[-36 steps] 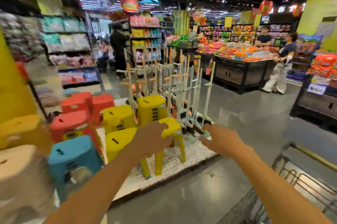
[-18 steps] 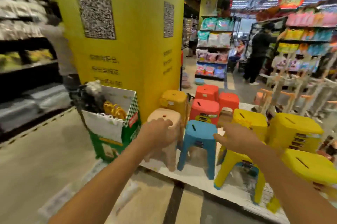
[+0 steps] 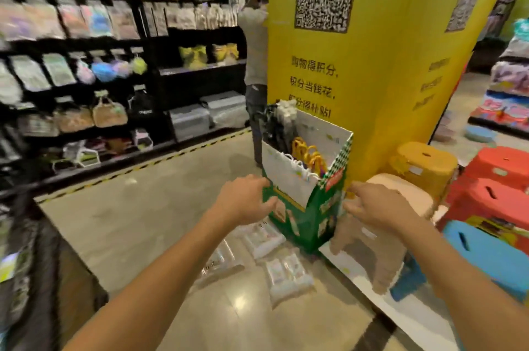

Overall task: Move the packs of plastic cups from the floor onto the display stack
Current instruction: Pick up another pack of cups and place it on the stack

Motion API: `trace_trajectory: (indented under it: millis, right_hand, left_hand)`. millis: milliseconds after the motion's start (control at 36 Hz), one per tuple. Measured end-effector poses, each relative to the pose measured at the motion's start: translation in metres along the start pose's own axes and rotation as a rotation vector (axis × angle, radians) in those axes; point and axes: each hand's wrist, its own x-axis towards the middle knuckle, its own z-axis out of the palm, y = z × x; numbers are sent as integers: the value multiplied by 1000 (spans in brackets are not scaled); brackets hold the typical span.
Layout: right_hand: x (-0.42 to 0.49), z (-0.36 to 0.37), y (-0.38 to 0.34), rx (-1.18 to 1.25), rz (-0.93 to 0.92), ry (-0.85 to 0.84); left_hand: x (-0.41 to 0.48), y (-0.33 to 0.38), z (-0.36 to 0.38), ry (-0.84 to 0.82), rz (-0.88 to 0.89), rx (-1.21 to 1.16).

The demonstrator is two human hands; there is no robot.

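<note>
Three clear packs of plastic cups lie flat on the tan floor: one at the left [image 3: 219, 263], one nearer the box [image 3: 263, 237], one closest to me [image 3: 287, 276]. My left hand [image 3: 243, 199] hovers above them with fingers apart, holding nothing, at the left side of a green-and-white cardboard display box [image 3: 303, 207]. On the box's right side my right hand [image 3: 378, 204] is stretched out, fingers spread and empty. Neither hand touches a pack.
A yellow pillar [image 3: 372, 59] rises behind the box. Plastic stools stand on a low white platform [image 3: 380, 287] at the right: beige [image 3: 400, 193], yellow [image 3: 426, 162], red [image 3: 492, 196], blue [image 3: 486, 250]. Black shelves [image 3: 94, 70] line the left aisle. A person [image 3: 256, 44] stands beyond the box.
My view has swung left, from the stools to the display box, pillar and shelves. The cup packs on the floor have come into view below my outstretched hands.
</note>
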Motion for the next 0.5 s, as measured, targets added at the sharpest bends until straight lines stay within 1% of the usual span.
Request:
trace_trajectory:
  millis: [139,250,500]
  right_hand:
    - [77,25,5,-26,-105,-39]
    - [134,38,17,-37,-147,-4]
    - [258,53,50,-65,-232,-30]
  left_hand:
    - [42,-19,14,-28,-72,6]
    - [89,-28,28,-13,-117,43]
    - [197,-35,51,-34,-196,42]
